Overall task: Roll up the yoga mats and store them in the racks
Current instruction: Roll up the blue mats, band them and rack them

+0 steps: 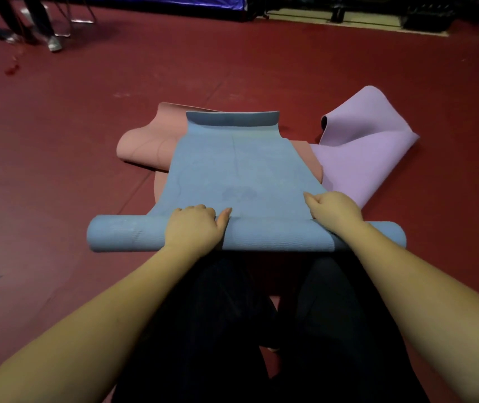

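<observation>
- Right now both hands sit on top of the rolled part of the blue mat (241,170), fingers curled over the far side of the roll (128,232) where it meets the flat sheet.
- Left hand (194,226) grips the roll left of centre, thumb stretched toward the middle; right hand (332,209) grips it right of centre, knuckles up, fingers tucked at the seam. Both are clamped on the roll, neither is free.
- The roll lies crosswise just in front of the person's knees (261,301), its two ends sticking out past the flat sheet on either side.
- Beyond the hands the unrolled blue sheet runs away across the red floor (58,126), its far edge curling upward.
- Underneath it lie a pink mat (145,144) to the left and a lilac mat (369,141) to the right, both loose and rumpled; neither is rolled yet.
- No rack shows in this view.
- To do this step well, I judge: press down evenly with both hands, push forward together so the roll stays square, and keep it tight.
- Watch that the mats beneath do not get dragged into the roll.
- Much of the task looks left to do: one mat partly rolled, two untouched.
</observation>
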Demonstrator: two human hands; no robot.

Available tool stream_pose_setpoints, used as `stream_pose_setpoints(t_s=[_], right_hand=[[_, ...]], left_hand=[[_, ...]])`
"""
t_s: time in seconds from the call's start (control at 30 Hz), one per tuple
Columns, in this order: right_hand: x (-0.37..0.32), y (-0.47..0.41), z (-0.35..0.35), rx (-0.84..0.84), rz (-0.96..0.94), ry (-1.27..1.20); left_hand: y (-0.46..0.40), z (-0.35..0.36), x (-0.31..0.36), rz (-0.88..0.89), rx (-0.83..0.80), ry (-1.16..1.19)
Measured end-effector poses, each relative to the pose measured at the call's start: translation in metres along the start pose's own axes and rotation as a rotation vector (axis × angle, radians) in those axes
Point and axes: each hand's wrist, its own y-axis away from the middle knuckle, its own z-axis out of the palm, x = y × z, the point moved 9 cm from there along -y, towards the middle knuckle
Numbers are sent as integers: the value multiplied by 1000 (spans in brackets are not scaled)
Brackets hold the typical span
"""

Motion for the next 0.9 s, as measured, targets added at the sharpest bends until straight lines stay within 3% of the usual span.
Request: stream_pose_setpoints(t_s=[0.23, 0.47, 0.73, 0.9], right_hand=[[7, 52, 14, 204, -217, 170], [5, 35, 6, 190, -81, 175], [3, 31, -9, -27, -29, 205], [2, 31, -2, -181, -18, 259]], left_hand=[[-38, 24, -6, -40, -291, 97], [-41, 22, -12, -102, -383, 109], [-38, 9, -7, -74, -543, 147], [-28, 18, -17, -110, -502, 133]])
